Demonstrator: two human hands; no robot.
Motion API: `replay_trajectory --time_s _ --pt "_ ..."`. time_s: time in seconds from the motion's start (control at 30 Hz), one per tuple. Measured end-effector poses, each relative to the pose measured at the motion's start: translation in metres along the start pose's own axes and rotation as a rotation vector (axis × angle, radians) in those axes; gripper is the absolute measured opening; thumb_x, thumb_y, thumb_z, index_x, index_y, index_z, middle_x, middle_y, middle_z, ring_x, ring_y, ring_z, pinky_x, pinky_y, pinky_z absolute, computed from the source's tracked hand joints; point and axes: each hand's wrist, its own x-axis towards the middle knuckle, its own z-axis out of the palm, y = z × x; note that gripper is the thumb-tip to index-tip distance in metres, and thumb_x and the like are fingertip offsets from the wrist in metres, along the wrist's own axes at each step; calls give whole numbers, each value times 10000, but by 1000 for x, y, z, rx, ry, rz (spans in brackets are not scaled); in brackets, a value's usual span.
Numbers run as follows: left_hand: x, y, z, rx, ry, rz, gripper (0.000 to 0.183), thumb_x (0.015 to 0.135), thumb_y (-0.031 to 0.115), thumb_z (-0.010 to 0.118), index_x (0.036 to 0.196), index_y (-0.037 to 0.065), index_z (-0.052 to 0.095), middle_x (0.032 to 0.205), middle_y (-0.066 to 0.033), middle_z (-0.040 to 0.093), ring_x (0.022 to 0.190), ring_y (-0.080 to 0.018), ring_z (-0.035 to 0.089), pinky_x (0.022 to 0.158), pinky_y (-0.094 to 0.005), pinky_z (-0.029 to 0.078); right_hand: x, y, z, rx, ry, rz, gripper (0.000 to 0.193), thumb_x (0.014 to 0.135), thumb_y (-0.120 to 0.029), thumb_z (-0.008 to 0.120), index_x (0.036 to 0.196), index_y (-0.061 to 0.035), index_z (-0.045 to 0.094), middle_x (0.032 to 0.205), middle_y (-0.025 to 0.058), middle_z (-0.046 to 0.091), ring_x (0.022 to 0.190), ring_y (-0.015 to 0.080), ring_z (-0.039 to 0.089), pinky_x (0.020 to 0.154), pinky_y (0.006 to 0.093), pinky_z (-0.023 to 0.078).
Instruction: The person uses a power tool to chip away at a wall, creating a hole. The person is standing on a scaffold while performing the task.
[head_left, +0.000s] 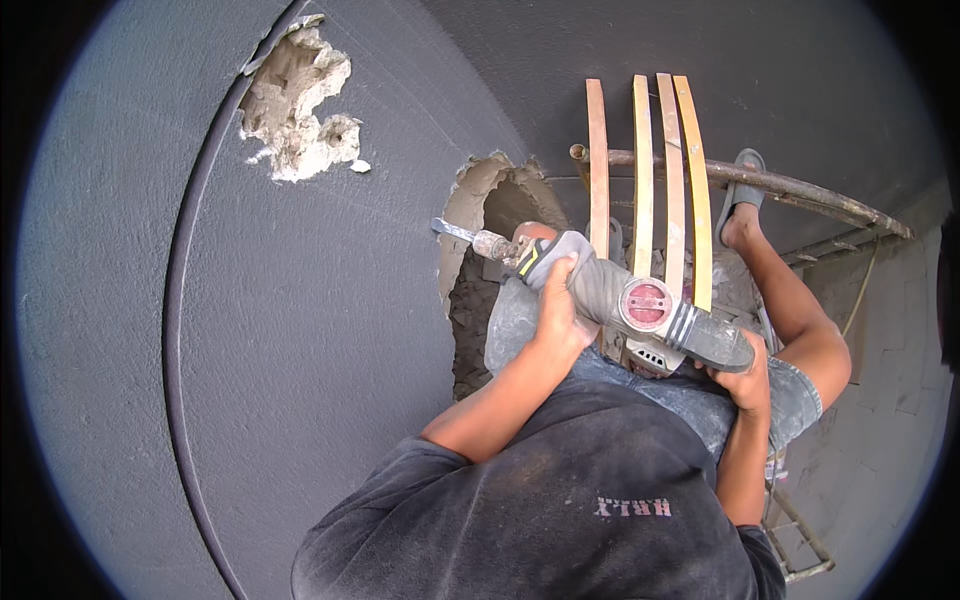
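I hold a dusty grey rotary hammer (610,290) across my lap, its bit pointing left toward the wall. My left hand (562,305) wraps round the front of its body, behind the chuck (495,247). At the rear handle, my right hand (745,375) is closed; the trigger is hidden. The metal bit (455,230) ends at the left edge of a large ragged hole (465,200) in the grey wall (320,330). Whether its tip touches the wall I cannot tell. A red round cap (646,303) shows on the tool's side.
A second broken patch (300,100) lies upper left, beside a black cable or pipe (175,300) running down the wall. Several wooden slats (642,170) stretch past a rusty scaffold tube (800,187). My slippered foot (742,185) is by that tube. A metal frame (800,535) stands lower right.
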Motion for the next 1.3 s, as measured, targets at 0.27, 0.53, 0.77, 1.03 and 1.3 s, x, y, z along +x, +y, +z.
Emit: replay_trajectory --time_s 0.27,0.53,0.77,1.03,1.3 --pt "-32 -2 -20 2 -17 22 502 890 445 683 1164 25 664 1085 -123 721 1028 -289 698 973 -457 549 -27 2 1 -275 -139 -14 408 595 -113 761 962 49 693 841 113 713 761 192 683 751 338 530" --pt "-41 -13 -43 -39 -64 26 583 875 514 699 1144 -1 654 1048 -156 712 1005 -325 684 980 -479 540 -41 12 9 -465 -212 -324 337 621 -136 745 903 27 657 843 191 658 785 394 667 749 412 520" --pt "-36 -13 -50 -48 -99 49 531 878 496 708 1109 20 662 1042 -167 716 1011 -328 683 980 -490 541 -46 35 3 -490 -200 -369 457 553 -189 728 954 25 679 941 204 694 868 428 673 840 452 537" --pt "-40 -15 -49 -6 -151 80 464 900 444 676 1174 69 656 1066 -173 721 1032 -329 688 955 -492 555 -48 23 9 -491 -145 -380 428 536 -163 731 915 26 671 924 206 698 886 433 678 875 462 536" --pt "-38 -13 -47 -54 -172 71 452 931 438 640 1218 90 649 1083 -173 728 1000 -320 710 897 -485 588 -55 18 16 -565 -41 -473 397 547 -121 750 899 39 664 899 219 698 836 435 696 806 438 559"
